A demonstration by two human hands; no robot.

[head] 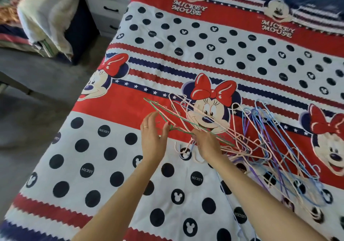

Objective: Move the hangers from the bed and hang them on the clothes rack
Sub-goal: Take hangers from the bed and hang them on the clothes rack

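A home bedroom is showing here. A bed covered by a red, white and navy cartoon-mouse print quilt (186, 45) is spreading out under and beyond the hands. Up and to the left of the hands, a white drawer cabinet with black handles (109, 8) is standing beside the bed, and a cream-coloured draped cloth (46, 15) is hanging farther left.

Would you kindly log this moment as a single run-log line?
stage: gathering | left hand: pinches green hanger | right hand: on pink hangers | blue hangers: on bed | rack: unseen
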